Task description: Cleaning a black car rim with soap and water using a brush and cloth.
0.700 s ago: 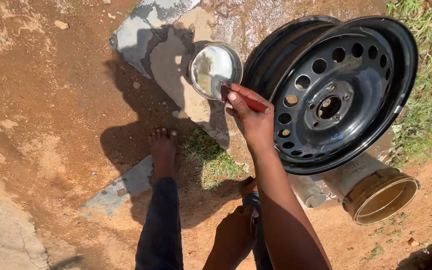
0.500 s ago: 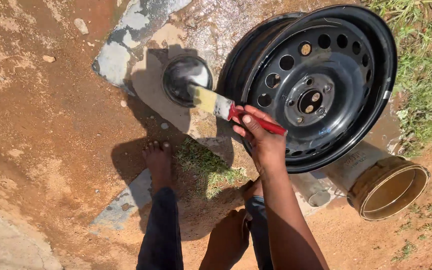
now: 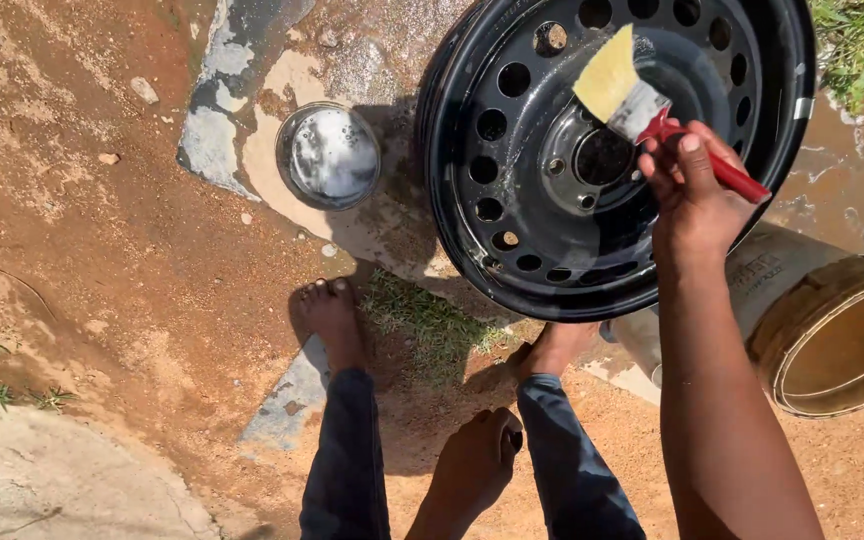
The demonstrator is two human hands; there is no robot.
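**Brush against a black wheel rim**

Upper left of centre, a small round tin (image 3: 329, 155) with glossy contents sits on wet, pale ground; at lower centre the left hand (image 3: 475, 464) hangs between the knees, fingers curled loosely, holding nothing; the black steel wheel rim (image 3: 512, 215) fills the upper right, propped on a tan bucket (image 3: 832, 330) lying on its side; the right hand (image 3: 694, 195) pinches the red handle of a paintbrush (image 3: 632, 95), bristles against the rim's face.
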